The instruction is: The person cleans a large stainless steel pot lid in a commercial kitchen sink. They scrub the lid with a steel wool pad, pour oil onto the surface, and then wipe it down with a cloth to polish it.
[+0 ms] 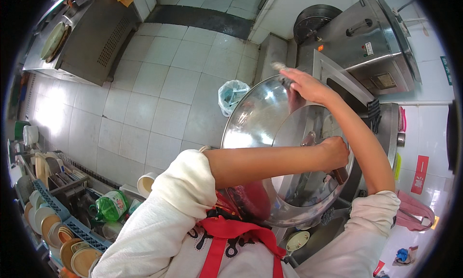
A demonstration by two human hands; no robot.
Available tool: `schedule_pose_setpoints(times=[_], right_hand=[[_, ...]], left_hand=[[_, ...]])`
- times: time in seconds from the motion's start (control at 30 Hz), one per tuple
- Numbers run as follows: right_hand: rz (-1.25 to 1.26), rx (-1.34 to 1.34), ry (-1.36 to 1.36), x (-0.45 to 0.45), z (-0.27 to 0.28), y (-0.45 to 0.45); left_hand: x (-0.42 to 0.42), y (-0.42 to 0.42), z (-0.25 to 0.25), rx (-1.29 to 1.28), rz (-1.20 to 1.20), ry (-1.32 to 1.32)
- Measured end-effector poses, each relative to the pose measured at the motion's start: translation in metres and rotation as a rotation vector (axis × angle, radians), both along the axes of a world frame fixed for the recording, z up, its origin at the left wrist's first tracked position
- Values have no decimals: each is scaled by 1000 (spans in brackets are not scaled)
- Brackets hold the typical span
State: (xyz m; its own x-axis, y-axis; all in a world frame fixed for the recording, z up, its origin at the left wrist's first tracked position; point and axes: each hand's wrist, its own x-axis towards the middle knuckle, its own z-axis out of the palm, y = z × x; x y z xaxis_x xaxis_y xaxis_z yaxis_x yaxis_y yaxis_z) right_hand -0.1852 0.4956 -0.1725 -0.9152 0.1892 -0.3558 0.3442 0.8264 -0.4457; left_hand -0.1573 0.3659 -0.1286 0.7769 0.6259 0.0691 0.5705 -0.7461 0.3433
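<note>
A large, round, mirror-bright steel lid is tilted up in front of me above the sink. My left hand is closed around its brown handle, which is fixed by a metal bracket. At the lid's far upper rim is my right hand, fingers stretched out over a blurred, greyish scrubbing pad. The pad's exact kind is hard to tell. Reflections of my hand and the red apron cover parts of the lid.
A sink lies below the lid, with a patterned bowl in it. A lined waste bin stands on the tiled floor. Stacked dishes and a green bottle are at left; a steel appliance stands far right.
</note>
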Motion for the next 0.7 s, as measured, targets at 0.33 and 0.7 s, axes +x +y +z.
schedule_pose_setpoints(times=[0.33,0.7], right_hand=[[384,-371,-29,-37,-1,-57],[-774,51,289,227,12,4]], left_hand=[[7,7,-27,-390,59,-378],[-5,0,-1,121,17,-85]])
